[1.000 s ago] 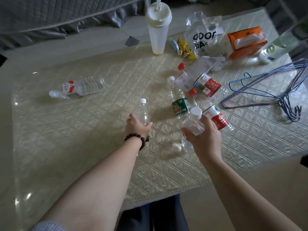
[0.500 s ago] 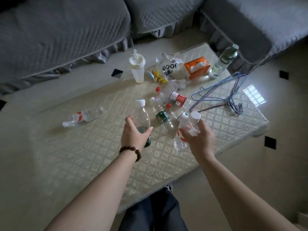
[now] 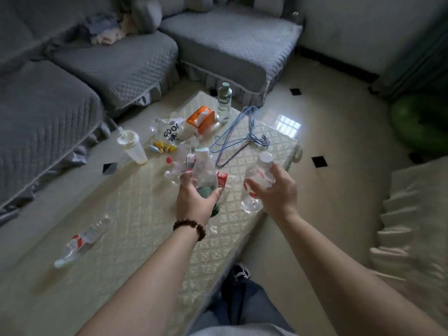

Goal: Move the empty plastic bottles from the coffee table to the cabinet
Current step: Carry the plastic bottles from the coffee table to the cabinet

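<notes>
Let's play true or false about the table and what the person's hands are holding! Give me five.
1. Each hand holds a bottle. True: the left hand grips a green-label bottle, the right hand a white-capped bottle.
2. The tissue box is blue. False: orange.
3. A bottle lies on its side on the coffee table. True.
4. The hangers lie on the sofa. False: on the table.
5. The lidded cup lies tipped over. False: it stands upright.
</notes>
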`<state>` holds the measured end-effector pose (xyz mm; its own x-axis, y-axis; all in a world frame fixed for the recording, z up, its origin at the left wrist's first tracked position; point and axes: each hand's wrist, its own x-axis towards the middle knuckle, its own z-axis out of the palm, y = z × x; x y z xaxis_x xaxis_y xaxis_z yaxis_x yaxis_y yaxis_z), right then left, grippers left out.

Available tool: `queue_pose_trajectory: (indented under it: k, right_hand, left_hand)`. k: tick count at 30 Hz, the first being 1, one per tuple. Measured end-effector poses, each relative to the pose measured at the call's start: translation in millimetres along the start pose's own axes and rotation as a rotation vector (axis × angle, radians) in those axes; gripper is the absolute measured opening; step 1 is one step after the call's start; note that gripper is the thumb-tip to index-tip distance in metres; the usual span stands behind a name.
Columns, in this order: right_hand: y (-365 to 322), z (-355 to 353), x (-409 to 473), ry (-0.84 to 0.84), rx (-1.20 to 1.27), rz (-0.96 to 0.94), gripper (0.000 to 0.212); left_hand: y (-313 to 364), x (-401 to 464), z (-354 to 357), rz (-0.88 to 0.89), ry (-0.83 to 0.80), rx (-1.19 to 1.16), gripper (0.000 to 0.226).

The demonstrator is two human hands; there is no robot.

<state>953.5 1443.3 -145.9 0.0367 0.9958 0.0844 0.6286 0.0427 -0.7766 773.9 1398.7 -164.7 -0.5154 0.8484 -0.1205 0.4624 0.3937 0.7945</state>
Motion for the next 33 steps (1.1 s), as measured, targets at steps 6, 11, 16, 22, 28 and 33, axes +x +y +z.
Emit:
queue_pose_trajectory:
  k: [6,11,16,22,28,33]
  right_hand:
    - [38.5,-67.5,-46.0,0.2,-0.003,0.148,0.058]
    - [84.4,-127.5,-88.1,0.39,-0.063,0.357,0.059]
    - [127.2,-189.2,-132.7,0.578,-0.062,0.474,0.059]
    - [170.6,-258.8,-168.3,0.795,-0.007,0.611,0.044]
    - [231.6,-333.0,-169.8,0.879,-0.015,0.71,0.046]
    - [293.7,-403.6,-150.4,0.932,0.004,0.763,0.05]
  left_hand:
    - [27.6,-36.3,48.8,0.185,-0.215,0.004,0.072]
    - [59.1,-70.6,100.1,0.284,-0.428,0.043,0.078]
    - [98.0,-110.9,154.5,0.379,-0.597,0.061,0.077]
    - [148.5,-163.2,225.2,0.5,-0.766,0.07,0.08]
    - [208.0,-207.5,321.2,0.51,-0.914,0.048,0.081]
    - [269.9,-243.6,413.5,0.541,-1.004,0.013,0.084]
